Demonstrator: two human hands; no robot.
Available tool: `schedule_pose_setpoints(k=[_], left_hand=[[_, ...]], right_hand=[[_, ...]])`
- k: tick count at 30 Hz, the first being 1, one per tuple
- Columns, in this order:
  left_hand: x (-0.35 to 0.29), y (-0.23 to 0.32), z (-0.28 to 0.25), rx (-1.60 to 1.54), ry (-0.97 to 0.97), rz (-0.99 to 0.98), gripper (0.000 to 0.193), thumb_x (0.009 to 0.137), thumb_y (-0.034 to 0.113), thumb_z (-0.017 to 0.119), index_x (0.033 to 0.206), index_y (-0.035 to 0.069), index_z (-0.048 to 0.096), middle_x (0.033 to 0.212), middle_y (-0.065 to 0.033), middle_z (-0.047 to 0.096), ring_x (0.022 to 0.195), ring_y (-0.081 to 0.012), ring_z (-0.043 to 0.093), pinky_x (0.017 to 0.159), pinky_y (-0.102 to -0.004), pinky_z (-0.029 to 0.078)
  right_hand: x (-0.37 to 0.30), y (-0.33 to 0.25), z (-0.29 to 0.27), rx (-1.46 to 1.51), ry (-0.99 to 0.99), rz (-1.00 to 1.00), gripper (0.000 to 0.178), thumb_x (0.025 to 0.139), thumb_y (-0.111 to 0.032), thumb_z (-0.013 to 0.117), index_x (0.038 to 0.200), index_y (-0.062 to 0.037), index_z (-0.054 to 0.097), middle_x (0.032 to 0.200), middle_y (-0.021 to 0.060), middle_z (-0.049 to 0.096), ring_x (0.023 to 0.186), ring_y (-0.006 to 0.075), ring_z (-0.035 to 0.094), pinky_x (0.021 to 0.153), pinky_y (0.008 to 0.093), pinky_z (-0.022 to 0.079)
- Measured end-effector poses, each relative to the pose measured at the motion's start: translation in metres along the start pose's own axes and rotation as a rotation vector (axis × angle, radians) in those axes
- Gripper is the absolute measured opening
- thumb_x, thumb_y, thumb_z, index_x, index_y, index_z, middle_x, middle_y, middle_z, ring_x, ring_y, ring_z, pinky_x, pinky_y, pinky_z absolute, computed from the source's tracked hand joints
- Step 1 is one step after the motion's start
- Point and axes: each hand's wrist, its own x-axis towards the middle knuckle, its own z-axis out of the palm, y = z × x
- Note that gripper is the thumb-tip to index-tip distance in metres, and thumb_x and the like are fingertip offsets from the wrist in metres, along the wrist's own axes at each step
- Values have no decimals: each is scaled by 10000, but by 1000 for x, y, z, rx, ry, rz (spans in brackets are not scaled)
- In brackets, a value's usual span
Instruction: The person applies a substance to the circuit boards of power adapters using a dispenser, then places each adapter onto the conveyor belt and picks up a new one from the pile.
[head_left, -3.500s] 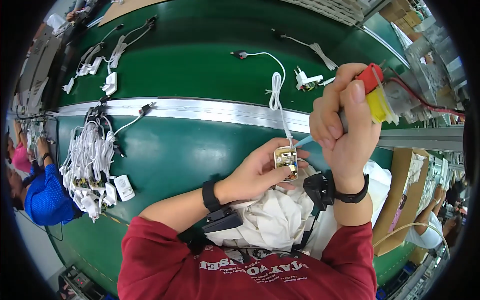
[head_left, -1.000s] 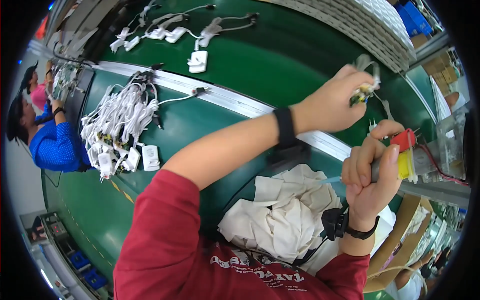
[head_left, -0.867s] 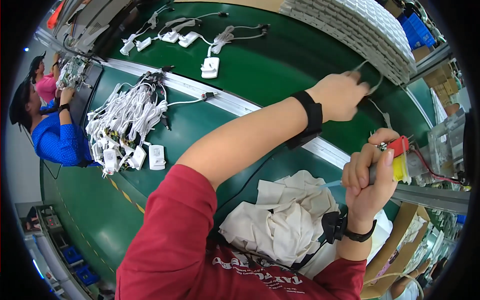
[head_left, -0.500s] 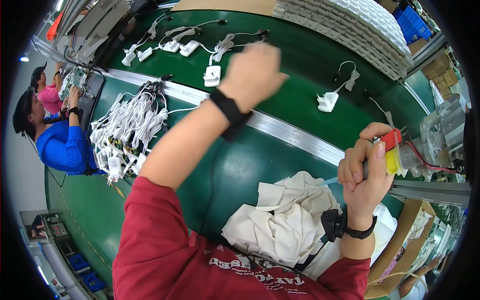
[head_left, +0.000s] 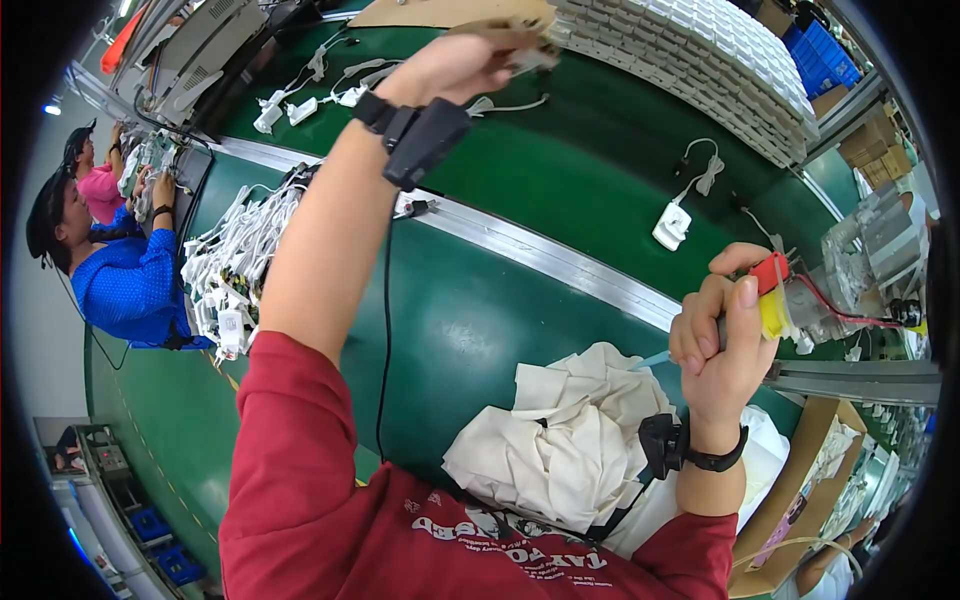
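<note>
My left hand [head_left: 452, 72] is stretched over the far part of the green belt, its fingers smeared by motion around a blurred brownish and whitish shape, so I cannot make out its grip. White plug adapters with bundled cables lie near it, among them an adapter [head_left: 301, 111] left of the wrist. Closed around a grey handheld piece, my right hand [head_left: 722, 345] is raised at the right. A red block [head_left: 770, 272] and a yellow ring [head_left: 774, 314] show at that piece's end. Farther right on the belt lies another white adapter [head_left: 671, 226], apart from both hands.
A heap of white cables and adapters [head_left: 225, 265] sits at the left. Crumpled cream cloth [head_left: 570, 440] lies near me. Stacked white trays [head_left: 690, 70] stand at the far right, a cardboard box [head_left: 800, 490] at the near right. A metal rail [head_left: 540, 258] crosses the bench. Two people work at left.
My left hand has swung left and farther away. The adapter below it is gone from its earlier spot. The adapters on the belt have shifted slightly rightward. My right hand has barely moved.
</note>
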Motion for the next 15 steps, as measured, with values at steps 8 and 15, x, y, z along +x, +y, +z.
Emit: schedule_pose_setpoints(k=[8,15], left_hand=[[-72,-62,149,-690,-256,-93,331,936,149,460,1252,69,404,1215,-136,541,1083,-206,566,721,-288,558],[-154,-100,208,-716,-489,-359,394,932,89,465,1305,69,339,1241,-106,504,1112,-199,537,784,-333,551]], right_hand=[[1,1,-10,-27,54,-10,257,977,-274,388,1008,-21,421,506,-35,293,371,35,244,344,192,219],[11,4,-20,-86,43,-54,256,976,-278,392,1009,-26,424,496,-35,302,368,40,259,347,200,223]])
